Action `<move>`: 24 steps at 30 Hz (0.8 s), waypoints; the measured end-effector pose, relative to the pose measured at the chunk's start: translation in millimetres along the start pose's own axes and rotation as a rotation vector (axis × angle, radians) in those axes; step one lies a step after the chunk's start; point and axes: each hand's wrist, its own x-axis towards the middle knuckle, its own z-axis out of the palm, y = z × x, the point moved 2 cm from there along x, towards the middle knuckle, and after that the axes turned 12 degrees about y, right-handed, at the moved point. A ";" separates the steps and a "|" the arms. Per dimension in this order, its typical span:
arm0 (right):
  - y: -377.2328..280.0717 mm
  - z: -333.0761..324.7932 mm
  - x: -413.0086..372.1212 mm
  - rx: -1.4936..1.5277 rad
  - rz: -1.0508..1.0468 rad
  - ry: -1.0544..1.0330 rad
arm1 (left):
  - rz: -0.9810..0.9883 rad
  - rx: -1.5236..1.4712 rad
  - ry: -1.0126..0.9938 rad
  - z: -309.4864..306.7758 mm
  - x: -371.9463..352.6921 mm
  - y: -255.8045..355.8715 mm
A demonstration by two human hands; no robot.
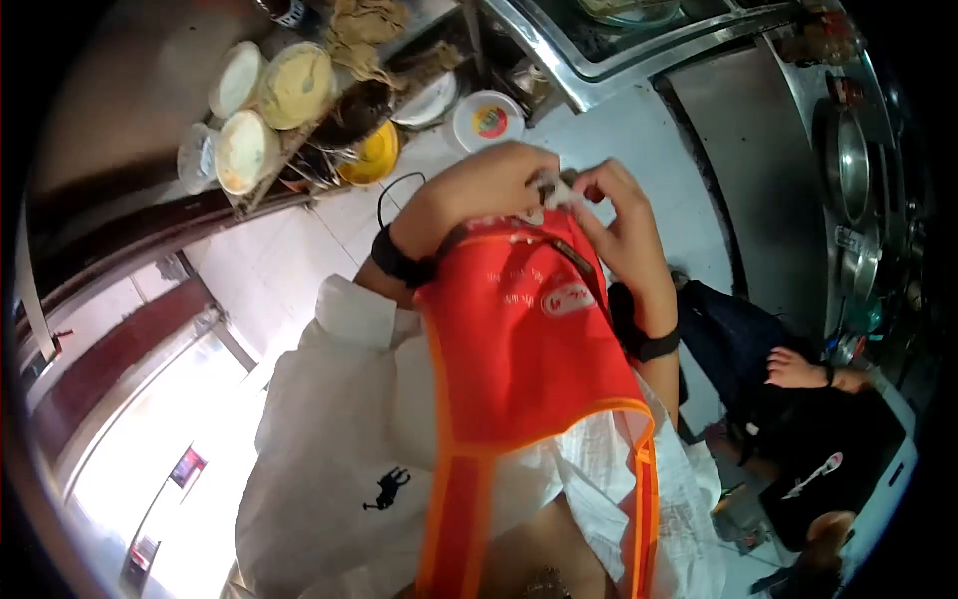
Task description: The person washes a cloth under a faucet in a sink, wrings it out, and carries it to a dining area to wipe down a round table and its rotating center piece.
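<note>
The red apron (529, 344), edged in orange, hangs over the person's white shirt (319, 439), its two straps running back towards the camera on either side of the neck. White lettering and an oval emblem show across its upper half in this view. A black rider logo (387, 488) sits on the shirt, left of the apron.

Both hands meet just past the apron's far edge, near its middle. Between them is a pale crumpled scrap (551, 190), probably thin cloth or plastic, though it is too small and blurred to be sure. The right hand (611, 205) comes in from the apron's right side, thumb and forefinger pinching the scrap. The left hand (514, 175) reaches across from the apron's left side, bent at the wrist; its fingers are mostly turned away, so I cannot tell how they are set. A black band circles each forearm near the wrist.

Beyond the apron to the left, a surface carries a tub of yellow paste (296, 85), two paler tubs beside it, and a crumpled brown cloth (364, 35). A yellow bowl (371, 157) sits lower, nearer the apron, and a round white lid (488, 122) with a red-and-yellow label lies just beyond the left hand. Straight past the apron is a metal-edged counter (584, 92). Right of the apron, a co-worker in dark clothes (743, 334) shows one hand (795, 369); farther right is a steel pan (850, 165).
</note>
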 end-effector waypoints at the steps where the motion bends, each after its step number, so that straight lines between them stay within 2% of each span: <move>1: 22.8 -4.7 11.5 0.019 0.035 0.023 | 0.048 0.068 0.089 7.4 23.8 -10.0; 2: 22.9 -22.3 14.3 0.006 0.010 0.022 | 0.064 0.069 0.113 14.1 35.6 -0.7; 4: 24.1 -47.7 28.0 0.105 -0.094 0.071 | 0.106 -0.015 0.440 23.2 62.0 -0.5; 5: 21.7 -55.7 35.3 0.128 -0.119 0.015 | 0.058 -0.094 0.503 29.6 80.5 -10.8; 6: 21.7 -57.4 36.9 0.165 -0.146 -0.109 | -0.056 0.020 0.480 19.1 89.5 -0.4; 8: 14.6 -58.9 48.9 0.240 -0.295 -0.321 | -0.132 -0.278 0.665 17.3 115.8 -24.0; 10: 6.7 -49.0 50.2 0.375 -0.335 -0.464 | -0.127 -0.373 0.787 -0.4 123.4 -0.2; 11: 1.2 -46.1 50.5 0.456 -0.368 -0.497 | -0.289 -0.472 0.796 -9.5 123.0 16.1; 12: -4.1 -41.3 53.8 0.424 -0.398 -0.664 | -0.315 -0.472 0.787 -19.4 123.5 16.7; 14: -12.4 -36.9 57.2 0.438 -0.510 -0.620 | -0.328 -0.637 0.886 -35.9 117.7 26.1; 16: -19.5 -37.6 70.8 0.511 -0.513 -0.751 | -0.360 -0.639 0.992 -58.6 123.0 -8.6; 17: -22.7 -36.3 82.1 0.504 -0.523 -0.745 | -0.260 -0.630 1.118 -63.6 121.7 30.7; 18: -25.0 -33.8 92.9 0.460 -0.505 -0.743 | -0.172 -0.820 1.074 -80.0 127.5 19.5; 20: -25.2 -24.8 107.7 0.414 -0.482 -0.737 | -0.142 -0.916 1.220 -94.4 140.8 15.0; 21: -24.5 -19.9 114.7 0.397 -0.516 -0.679 | -0.134 -0.917 1.220 -100.3 148.0 10.5; 23: -18.7 -23.0 126.6 0.379 -0.557 -0.627 | -0.116 -1.026 1.343 -113.9 160.4 -2.4; 24: -17.2 -29.2 131.0 0.465 -0.631 -0.566 | -0.111 -1.028 1.349 -120.4 169.8 -4.2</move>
